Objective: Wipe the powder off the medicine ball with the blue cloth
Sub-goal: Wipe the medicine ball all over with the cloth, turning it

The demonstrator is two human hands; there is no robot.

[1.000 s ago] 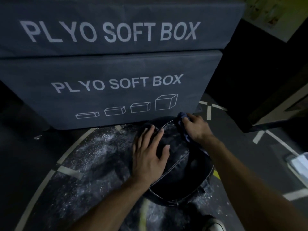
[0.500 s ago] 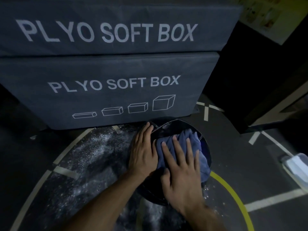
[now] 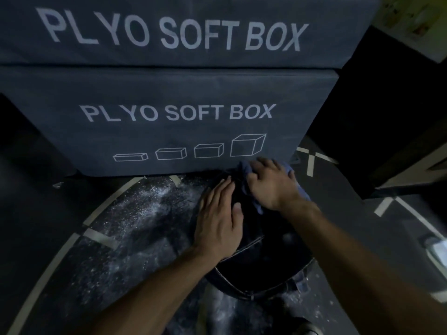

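Dim, murky footage with soft blur, dark corners and wide-angle bending at edges.

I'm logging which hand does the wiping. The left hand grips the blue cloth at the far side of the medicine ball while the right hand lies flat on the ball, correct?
Not quite: the hands are swapped. In the head view the right hand grips the blue cloth at the far side of the medicine ball, while the left hand lies flat on the ball.
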